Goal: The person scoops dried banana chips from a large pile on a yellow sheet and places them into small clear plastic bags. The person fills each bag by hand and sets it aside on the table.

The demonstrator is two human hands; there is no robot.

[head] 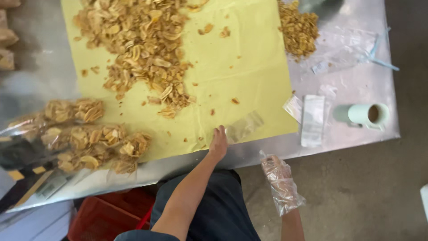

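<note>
Left hand [218, 143] bare, fingers pinching end of empty clear bag [244, 126], which lies flat on near edge of yellow paper [249, 67]. Right hand [278, 176] in loose plastic glove, off table [356, 85] edge, holding nothing; finger spread hard to tell under crumpled glove. Beyond left fingers: big heap of chips [138, 49] on paper. Left of them: filled chip bags [89, 143]. Right: flat packets [312, 120], pale green mug [368, 114] on its side.
</note>
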